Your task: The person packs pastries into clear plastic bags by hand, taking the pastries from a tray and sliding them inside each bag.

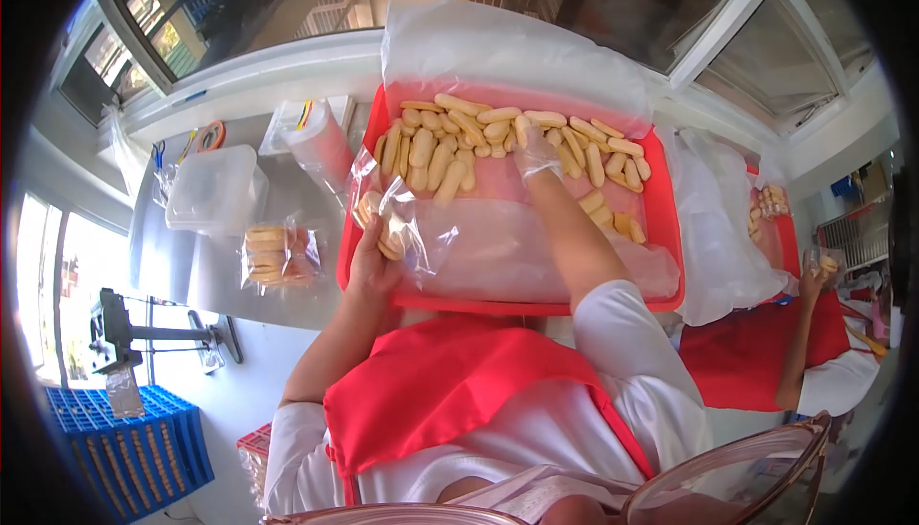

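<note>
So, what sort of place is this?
Probably a food-packing room: finger biscuits lie loose in a red tray, the left hand holds biscuits in a clear bag, and a filled bag lies nearby.

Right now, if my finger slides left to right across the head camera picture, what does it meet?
Blue crate → put-down biscuit packet → worker's left hand holding a bag of biscuits → worker's right hand → white plastic sheet → other person's hand.
</note>
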Tool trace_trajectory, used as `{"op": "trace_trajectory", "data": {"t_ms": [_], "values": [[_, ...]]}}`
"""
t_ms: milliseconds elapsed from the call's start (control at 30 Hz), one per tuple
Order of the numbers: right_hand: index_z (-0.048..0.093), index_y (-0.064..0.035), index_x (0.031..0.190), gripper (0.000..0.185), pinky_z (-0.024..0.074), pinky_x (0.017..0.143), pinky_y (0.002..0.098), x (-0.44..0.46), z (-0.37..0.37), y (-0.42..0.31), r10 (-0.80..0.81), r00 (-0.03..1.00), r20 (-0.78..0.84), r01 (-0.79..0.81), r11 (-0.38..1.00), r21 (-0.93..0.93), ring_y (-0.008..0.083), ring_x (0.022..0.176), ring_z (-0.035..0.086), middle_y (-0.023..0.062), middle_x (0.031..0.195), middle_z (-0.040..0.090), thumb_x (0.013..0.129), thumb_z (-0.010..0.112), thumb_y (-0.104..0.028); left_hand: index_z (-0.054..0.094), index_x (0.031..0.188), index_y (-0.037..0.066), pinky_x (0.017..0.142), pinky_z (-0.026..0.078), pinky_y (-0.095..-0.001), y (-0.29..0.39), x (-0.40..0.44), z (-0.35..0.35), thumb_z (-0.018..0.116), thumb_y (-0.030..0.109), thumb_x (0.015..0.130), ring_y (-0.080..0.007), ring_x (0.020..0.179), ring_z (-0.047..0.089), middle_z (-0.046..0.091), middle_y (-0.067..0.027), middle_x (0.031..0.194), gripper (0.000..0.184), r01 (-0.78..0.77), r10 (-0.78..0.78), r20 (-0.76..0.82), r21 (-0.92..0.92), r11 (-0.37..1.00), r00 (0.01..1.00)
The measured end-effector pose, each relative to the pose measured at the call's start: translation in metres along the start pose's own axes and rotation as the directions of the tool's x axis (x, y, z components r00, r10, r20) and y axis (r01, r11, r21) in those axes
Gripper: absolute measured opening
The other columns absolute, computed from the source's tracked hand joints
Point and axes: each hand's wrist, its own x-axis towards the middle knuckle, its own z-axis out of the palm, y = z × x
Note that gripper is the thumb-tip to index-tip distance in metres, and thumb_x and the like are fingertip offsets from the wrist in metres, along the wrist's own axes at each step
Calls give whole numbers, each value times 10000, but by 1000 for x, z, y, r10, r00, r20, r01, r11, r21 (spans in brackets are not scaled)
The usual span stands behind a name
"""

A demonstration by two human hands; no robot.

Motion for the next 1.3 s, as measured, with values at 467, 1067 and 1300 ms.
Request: {"op": "trace_trajectory", "data": {"t_ms": [467, 1067, 1300], "values": [[443, -59, 1070, 535, 411, 791, 348, -61, -28, 43, -61, 997, 51, 49, 975, 215, 272, 886, 552, 149, 935, 564, 725, 589, -440, 494, 1094, 87, 832, 441, -348, 1, -4, 6, 501, 298, 856, -191, 923, 551, 573, -36, 1005, 318, 52, -57, 160, 36, 998, 985], [354, -113, 1251, 487, 366, 912, 357, -60, 6, 73, -627, 776, 70, 626, 779, 37, 297, 1042, 486, 146, 1189, 459, 803, 523, -200, 448, 1113, 84, 866, 409, -392, 0, -5, 31, 565, 294, 819, -220, 956, 520, 538, -49, 1042, 380, -96, 99, 42, -61, 993, 994], [399, -135, 1146, 538, 473, 532, 224, -105, -56, 1, -439, 891, 117, 59, 366, 929, 111, 701, 543, 58, 956, 518, 696, 616, 66, 431, 1074, 94, 852, 440, -377, 18, -4, 73, 564, 257, 828, -209, 984, 518, 524, -38, 1016, 323, -334, 335, -3, -67, 940, 942]]}}
